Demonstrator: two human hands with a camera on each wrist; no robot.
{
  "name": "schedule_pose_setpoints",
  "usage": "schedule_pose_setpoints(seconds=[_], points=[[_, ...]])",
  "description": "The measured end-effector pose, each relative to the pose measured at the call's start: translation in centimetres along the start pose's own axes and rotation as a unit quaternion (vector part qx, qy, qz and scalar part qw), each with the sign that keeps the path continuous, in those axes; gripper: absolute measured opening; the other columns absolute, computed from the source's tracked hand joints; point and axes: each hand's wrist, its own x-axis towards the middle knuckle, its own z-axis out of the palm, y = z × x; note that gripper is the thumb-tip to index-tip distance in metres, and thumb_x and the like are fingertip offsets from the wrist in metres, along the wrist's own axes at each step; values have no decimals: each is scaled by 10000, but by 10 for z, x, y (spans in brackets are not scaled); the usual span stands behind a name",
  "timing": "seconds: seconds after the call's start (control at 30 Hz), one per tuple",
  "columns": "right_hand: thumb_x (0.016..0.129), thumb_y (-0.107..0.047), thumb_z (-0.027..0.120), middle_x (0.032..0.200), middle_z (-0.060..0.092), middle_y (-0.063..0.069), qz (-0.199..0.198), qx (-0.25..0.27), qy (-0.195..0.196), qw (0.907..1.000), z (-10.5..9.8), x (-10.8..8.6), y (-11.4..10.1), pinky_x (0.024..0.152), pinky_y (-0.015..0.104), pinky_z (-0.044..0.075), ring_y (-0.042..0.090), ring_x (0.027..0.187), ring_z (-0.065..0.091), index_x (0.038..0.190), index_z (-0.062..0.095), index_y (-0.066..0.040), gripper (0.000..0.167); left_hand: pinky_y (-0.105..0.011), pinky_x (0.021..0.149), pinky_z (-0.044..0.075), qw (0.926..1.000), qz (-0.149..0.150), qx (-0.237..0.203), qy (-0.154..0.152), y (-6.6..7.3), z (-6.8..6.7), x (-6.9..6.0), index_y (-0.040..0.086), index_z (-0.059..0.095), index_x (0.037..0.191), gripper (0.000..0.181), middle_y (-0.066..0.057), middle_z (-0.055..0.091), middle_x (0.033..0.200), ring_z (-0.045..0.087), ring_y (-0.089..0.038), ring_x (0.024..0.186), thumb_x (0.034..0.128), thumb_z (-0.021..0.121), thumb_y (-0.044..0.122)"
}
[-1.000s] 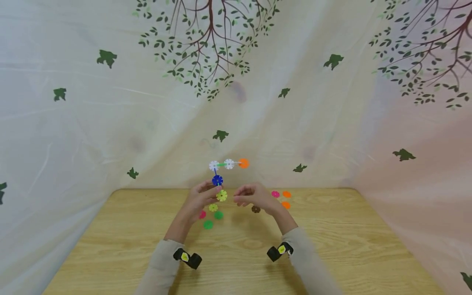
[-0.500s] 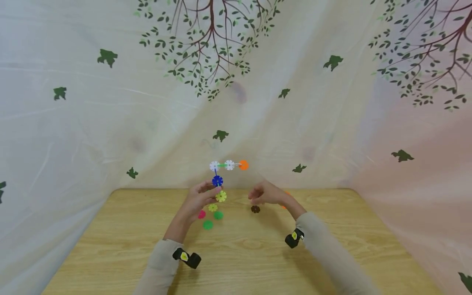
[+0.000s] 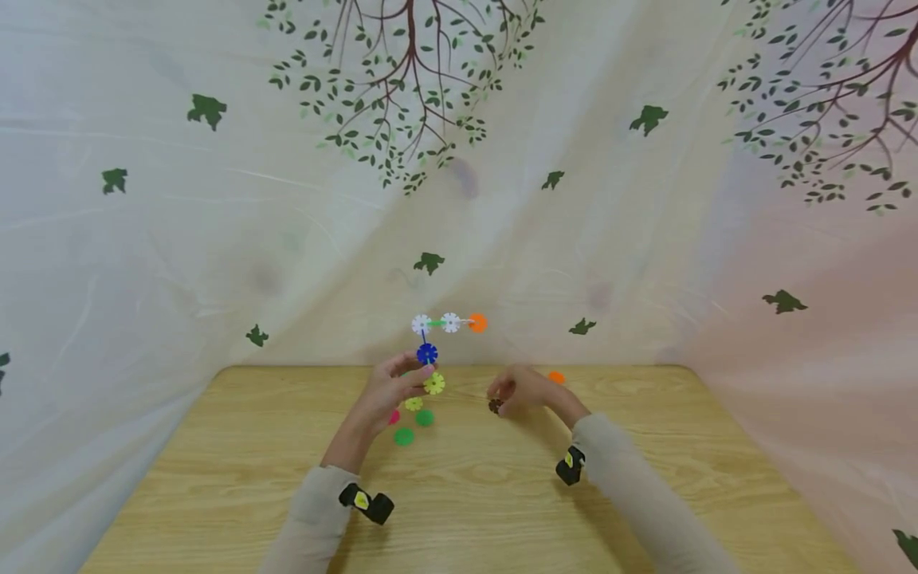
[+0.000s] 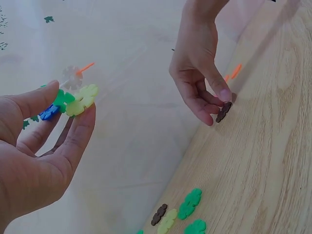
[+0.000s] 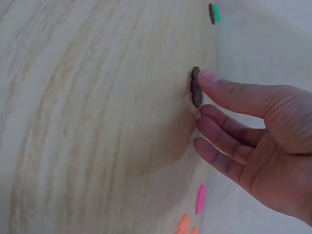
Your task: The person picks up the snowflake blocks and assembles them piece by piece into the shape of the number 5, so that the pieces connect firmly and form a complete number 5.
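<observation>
My left hand (image 3: 380, 392) holds up a chain of notched snowflake discs. A green disc (image 4: 63, 99) sits between its thumb and fingers, beside a yellow disc (image 4: 84, 100). Above the grip, a blue disc (image 3: 426, 353) links up to a white disc (image 3: 421, 324); from there the chain runs right through another white disc (image 3: 450, 323) to an orange disc (image 3: 477, 323). My right hand (image 3: 527, 387) is down at the table with curled fingers around a brown disc (image 5: 196, 87). Its thumb touches the disc, which still lies on the wood; the index fingertip is partly hidden.
Below the left hand lie a loose yellow disc (image 3: 413, 404), green discs (image 3: 404, 436) and a pink disc (image 3: 394, 417). Another brown disc (image 4: 159, 214) is near them. Orange discs (image 5: 183, 224) and a pink disc (image 5: 200, 199) lie beyond the right hand. A printed cloth (image 3: 287, 223) hangs behind the table (image 3: 459, 502).
My right hand has moved away from the chain to the right, then down onto the brown disc. The left hand keeps holding the chain, which has shifted slightly right.
</observation>
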Motion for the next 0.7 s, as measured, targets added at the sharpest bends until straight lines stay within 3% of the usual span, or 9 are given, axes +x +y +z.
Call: schedule_pose_setpoints(seconds=[0.1,0.33,0.5,0.7], points=[[805,-25,836,1042,752,125,-13,-27,16,10000,3,0,-1,823,259,535,134,906,622,1092,747,13,302,-297,872,604,10000,72,18,-23,-1,0,0,-102,554,1279,355,-61,660,1144,655,-134,987,1005,639,106],[788,46,820,918,679,134,158,235,118,9995,6,-1,-4,758,237,500,144,826,567,993,686,50,245,-328,907,603,9999,85,45,-94,0,2,0,-65,564,1301,364,-256,585,1318,657,-144,1017,1007,644,135],[806,50,809,907,658,97,182,383,289,9987,10,-1,-3,753,234,509,141,824,569,966,655,19,224,-343,922,600,9997,132,132,-126,0,2,0,-58,567,1310,384,-256,598,1324,656,-137,1026,1007,651,163],[883,14,752,935,711,137,55,1015,588,9931,15,-3,-11,741,215,530,101,823,604,1011,680,54,152,-305,884,602,9997,138,122,-150,0,2,-1,-63,569,1306,393,-177,658,1269,658,-144,1012,1008,654,179]])
